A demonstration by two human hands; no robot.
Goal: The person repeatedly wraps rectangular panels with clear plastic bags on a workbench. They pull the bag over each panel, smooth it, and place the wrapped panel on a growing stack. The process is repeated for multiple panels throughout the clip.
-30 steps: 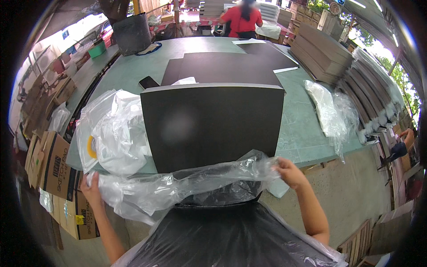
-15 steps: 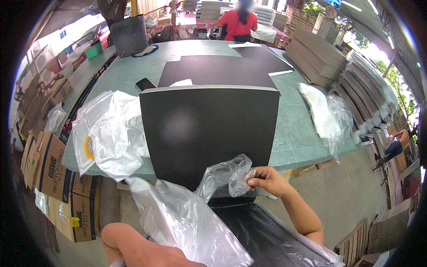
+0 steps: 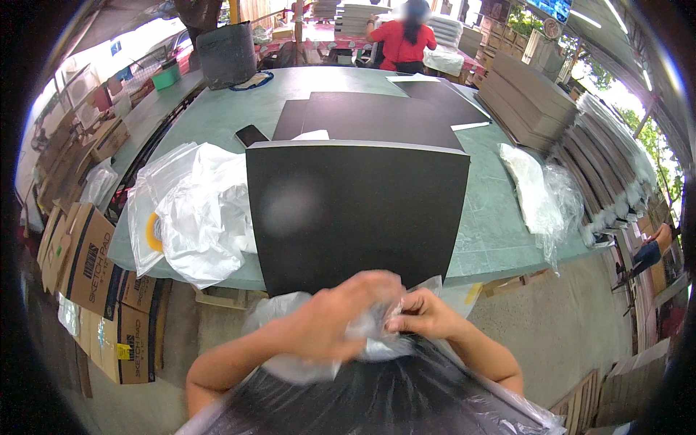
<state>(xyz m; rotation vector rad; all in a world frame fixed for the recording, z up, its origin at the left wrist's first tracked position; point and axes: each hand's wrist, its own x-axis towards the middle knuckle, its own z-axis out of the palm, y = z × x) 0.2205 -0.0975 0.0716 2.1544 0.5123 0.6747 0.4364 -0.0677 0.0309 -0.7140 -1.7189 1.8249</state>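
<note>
My right hand [image 3: 424, 315] pinches the gathered edge of a clear plastic bag [image 3: 388, 348] between thumb and fingers. My left hand [image 3: 348, 315] is across the bunched plastic beside it, smeared by motion, so its grip cannot be made out. Below both hands, the plastic stretches in creases over something dark [image 3: 377, 399] close to my body. Straight ahead, a large black board [image 3: 362, 217] with a pale top edge faces me at the table's front; the hands and plastic cover its lower part.
The green table [image 3: 500, 239] carries flat black sheets [image 3: 384, 116], a phone [image 3: 251, 135], loose plastic bags [image 3: 206, 217] and a yellow tape roll [image 3: 154, 232]. Board stacks [image 3: 525, 101] stand at right. Cardboard boxes [image 3: 90, 261] are at lower left. A person in red [image 3: 406, 43] works beyond.
My left hand has come up from the lower left to the plastic beside my right hand. The loose plastic at left has been drawn in and bunched. The view has shifted slightly.
</note>
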